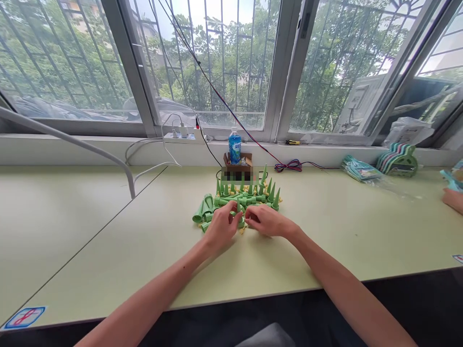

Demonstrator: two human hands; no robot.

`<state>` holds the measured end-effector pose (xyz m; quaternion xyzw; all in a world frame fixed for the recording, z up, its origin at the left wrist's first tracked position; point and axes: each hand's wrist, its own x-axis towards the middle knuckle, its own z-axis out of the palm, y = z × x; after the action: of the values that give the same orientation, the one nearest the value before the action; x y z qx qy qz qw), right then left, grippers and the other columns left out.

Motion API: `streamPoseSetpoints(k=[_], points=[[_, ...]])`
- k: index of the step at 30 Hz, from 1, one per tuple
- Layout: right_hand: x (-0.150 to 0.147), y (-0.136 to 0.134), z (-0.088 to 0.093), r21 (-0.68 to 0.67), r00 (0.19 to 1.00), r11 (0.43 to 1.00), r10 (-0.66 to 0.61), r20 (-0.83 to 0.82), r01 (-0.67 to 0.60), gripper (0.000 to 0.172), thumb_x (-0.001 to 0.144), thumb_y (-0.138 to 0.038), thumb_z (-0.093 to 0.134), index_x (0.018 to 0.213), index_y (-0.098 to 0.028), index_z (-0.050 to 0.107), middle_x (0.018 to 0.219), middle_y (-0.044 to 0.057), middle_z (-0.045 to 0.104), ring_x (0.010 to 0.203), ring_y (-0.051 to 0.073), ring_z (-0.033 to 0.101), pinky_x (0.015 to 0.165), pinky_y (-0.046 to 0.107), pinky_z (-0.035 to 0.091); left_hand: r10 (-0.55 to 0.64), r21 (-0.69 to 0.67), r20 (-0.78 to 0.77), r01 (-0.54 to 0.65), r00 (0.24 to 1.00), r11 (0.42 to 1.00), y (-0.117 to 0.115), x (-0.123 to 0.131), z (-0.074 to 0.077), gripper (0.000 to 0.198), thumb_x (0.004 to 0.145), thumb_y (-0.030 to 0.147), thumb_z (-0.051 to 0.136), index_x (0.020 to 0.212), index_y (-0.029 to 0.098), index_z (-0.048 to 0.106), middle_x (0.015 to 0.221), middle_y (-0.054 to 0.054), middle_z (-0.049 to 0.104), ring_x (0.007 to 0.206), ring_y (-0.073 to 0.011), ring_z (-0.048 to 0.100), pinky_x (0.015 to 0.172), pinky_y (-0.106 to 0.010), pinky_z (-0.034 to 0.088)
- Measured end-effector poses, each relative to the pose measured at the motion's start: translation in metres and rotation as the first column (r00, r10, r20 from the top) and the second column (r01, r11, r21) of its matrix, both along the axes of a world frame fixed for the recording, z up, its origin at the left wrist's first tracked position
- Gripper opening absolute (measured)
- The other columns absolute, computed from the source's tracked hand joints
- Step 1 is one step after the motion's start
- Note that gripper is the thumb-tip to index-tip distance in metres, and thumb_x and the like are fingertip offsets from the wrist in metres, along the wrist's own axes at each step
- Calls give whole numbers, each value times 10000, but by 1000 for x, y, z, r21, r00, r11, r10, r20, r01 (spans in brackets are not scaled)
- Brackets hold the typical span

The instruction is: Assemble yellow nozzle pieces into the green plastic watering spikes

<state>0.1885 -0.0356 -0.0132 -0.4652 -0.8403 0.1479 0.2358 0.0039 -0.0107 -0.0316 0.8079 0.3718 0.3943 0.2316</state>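
Observation:
My left hand (pixel 223 224) is closed, thumb and fingers around an upright green plastic spike (pixel 238 206) with a wider base near the table surface. Beside it my right hand (pixel 269 220) has its fingers curled and pressed together close to the spike's base; whatever they hold, if anything, is hidden. Just behind both hands lies a pile of green tapered tubes (pixel 207 205), some lying flat. Several more green spikes (pixel 276 198) stand point up along the pile's back and right side. Small yellow pieces (pixel 242 231) are scattered among them and in front of the hands.
Behind the pile a brown cardboard box (pixel 248 158) stands with a blue liquid bottle (pixel 235 147). A coiled cable (pixel 288 165), bagged items (pixel 361 168) and green hangers (pixel 400 161) line the back. A white pipe (pixel 108 154) arches at left. Another person's hand (pixel 453 200) shows at the right edge.

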Motion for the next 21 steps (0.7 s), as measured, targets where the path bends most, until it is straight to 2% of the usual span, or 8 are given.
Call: streamPoseSetpoints(k=[4,7,15,21], points=[[-1,1,3,33,989,999,-23,-146,28,138,956,-280,416,886,-190,496,764,1,578,630,121,463,588,247,353,19,-49,58,-16,998,999,0,0,4,163,898,321,463,804,189,440,826,-8,609,448,-55,426,457,-209,322],[-1,2,3,41,984,998,-44,-172,52,168,970,-316,383,891,-193,467,828,15,561,666,128,464,610,254,368,31,-98,93,-21,995,995,-1,1,6,176,903,343,455,817,190,437,834,-9,605,447,-53,443,455,-207,342],[-6,6,-4,81,972,997,22,-235,-3,181,980,-290,372,884,-190,489,709,-14,529,614,122,438,604,251,361,43,-107,91,-33,995,994,1,1,5,170,906,356,446,853,195,435,808,-7,600,440,-57,443,448,-208,355],[-6,11,-7,204,966,979,25,-257,29,229,981,-282,395,864,-178,562,797,27,571,729,143,503,679,261,397,46,-81,99,-38,994,996,1,1,5,166,908,354,442,861,195,445,803,-9,600,458,-66,461,468,-214,368]])
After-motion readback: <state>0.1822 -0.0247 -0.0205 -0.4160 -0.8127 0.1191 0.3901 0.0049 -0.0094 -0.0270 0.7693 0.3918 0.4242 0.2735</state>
